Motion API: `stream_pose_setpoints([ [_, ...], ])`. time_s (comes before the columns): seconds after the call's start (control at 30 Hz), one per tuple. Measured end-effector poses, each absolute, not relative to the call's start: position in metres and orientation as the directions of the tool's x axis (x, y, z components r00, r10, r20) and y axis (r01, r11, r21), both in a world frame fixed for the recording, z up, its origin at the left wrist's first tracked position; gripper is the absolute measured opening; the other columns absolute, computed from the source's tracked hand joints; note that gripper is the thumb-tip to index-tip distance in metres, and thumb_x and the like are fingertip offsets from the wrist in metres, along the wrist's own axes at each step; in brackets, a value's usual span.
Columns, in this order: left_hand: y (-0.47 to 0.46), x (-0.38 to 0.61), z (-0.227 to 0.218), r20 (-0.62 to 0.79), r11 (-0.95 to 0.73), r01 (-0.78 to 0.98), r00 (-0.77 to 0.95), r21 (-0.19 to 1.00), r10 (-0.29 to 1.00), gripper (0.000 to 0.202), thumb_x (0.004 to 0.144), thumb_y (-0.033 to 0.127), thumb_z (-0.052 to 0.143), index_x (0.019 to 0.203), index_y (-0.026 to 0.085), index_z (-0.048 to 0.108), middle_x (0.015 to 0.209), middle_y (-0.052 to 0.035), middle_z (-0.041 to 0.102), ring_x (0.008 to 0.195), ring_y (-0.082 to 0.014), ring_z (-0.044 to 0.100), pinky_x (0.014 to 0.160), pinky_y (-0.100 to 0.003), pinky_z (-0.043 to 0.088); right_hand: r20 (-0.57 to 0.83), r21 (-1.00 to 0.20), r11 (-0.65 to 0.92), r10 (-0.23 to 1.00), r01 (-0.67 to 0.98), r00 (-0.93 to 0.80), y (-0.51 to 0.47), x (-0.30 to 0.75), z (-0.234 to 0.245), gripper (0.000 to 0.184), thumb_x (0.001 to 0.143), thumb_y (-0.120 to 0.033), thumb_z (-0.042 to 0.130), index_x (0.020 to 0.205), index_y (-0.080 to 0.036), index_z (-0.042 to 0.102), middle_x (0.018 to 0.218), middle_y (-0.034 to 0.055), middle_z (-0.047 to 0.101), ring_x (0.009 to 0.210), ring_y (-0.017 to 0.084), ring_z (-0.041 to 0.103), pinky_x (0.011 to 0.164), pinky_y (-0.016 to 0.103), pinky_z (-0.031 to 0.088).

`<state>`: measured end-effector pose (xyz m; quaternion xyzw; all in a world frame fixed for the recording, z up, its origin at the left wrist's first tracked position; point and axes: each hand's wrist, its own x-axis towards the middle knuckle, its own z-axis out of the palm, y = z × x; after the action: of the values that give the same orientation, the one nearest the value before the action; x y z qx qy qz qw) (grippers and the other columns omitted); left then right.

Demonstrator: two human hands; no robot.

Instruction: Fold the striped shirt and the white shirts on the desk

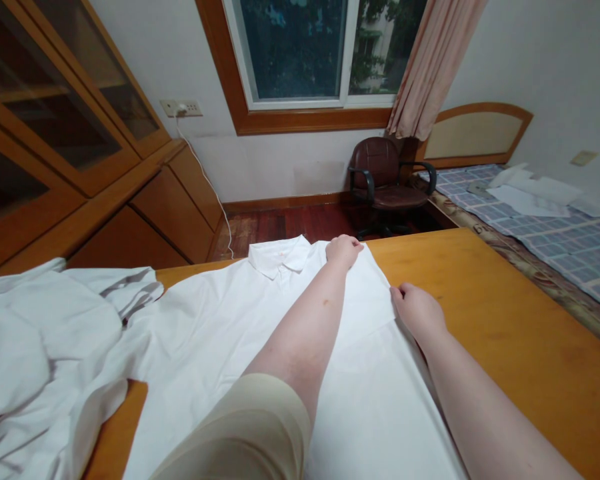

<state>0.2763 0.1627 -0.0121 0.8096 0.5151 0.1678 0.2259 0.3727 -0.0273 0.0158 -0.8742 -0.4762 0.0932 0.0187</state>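
A white collared shirt (220,333) lies spread flat on a wooden table (505,333), collar at the far edge. My left hand (343,250) reaches across it and pinches the fabric at the far right shoulder, close to the collar. My right hand (416,308) grips the shirt's right edge a little nearer to me. A folded-over sleeve panel runs between the two hands.
A heap of crumpled white garments (40,347) lies on the table's left side. Beyond the table stand a brown office chair (387,183), wooden cabinets (80,153) at left and a bed (555,227) with folded white items at right.
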Motion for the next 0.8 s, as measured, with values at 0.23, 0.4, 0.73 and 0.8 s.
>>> stream_pose_setpoints([
  [0.23,0.168,0.287,-0.007,-0.095,-0.228,0.818,0.324,0.528,0.941,0.030,0.078,0.052,0.057,0.094,0.034,0.074,0.111,-0.0022,0.068,0.100,-0.0233,0.060,0.083,-0.033,0.045,-0.115,-0.129,-0.542,0.840,0.831,0.530,-0.028,0.374,0.014,0.044,0.092,-0.040,0.029,0.089,-0.018,0.067,0.086,0.0123,0.069,0.079,0.024,0.063,0.060,0.030,0.036],
  [0.4,0.164,0.288,-0.009,-0.015,-0.256,0.809,0.310,0.529,0.951,0.034,0.079,0.055,0.051,0.095,0.035,0.074,0.112,-0.0022,0.068,0.104,-0.0254,0.058,0.087,-0.036,0.043,-0.112,-0.142,-0.546,0.837,0.825,0.535,-0.028,0.374,0.014,0.044,0.092,-0.040,0.029,0.087,-0.018,0.067,0.085,0.0122,0.069,0.079,0.024,0.063,0.059,0.029,0.035],
  [0.73,0.162,0.305,-0.001,-0.146,-0.049,0.820,0.160,0.570,0.976,0.039,0.077,0.059,0.052,0.097,0.034,0.074,0.115,-0.0040,0.066,0.112,-0.0300,0.053,0.090,-0.041,0.041,-0.089,-0.152,-0.558,0.830,0.816,0.551,-0.028,0.374,0.011,0.044,0.092,-0.042,0.029,0.086,-0.019,0.066,0.083,0.0113,0.069,0.077,0.023,0.062,0.057,0.029,0.034],
  [0.8,0.161,0.307,-0.004,-0.118,-0.056,0.828,0.146,0.558,0.982,0.036,0.076,0.059,0.055,0.093,0.034,0.075,0.112,-0.0042,0.067,0.111,-0.0296,0.053,0.090,-0.040,0.041,-0.082,-0.163,-0.562,0.826,0.811,0.557,-0.028,0.375,0.011,0.044,0.092,-0.042,0.029,0.085,-0.020,0.066,0.083,0.0109,0.069,0.076,0.022,0.062,0.057,0.028,0.033],
])
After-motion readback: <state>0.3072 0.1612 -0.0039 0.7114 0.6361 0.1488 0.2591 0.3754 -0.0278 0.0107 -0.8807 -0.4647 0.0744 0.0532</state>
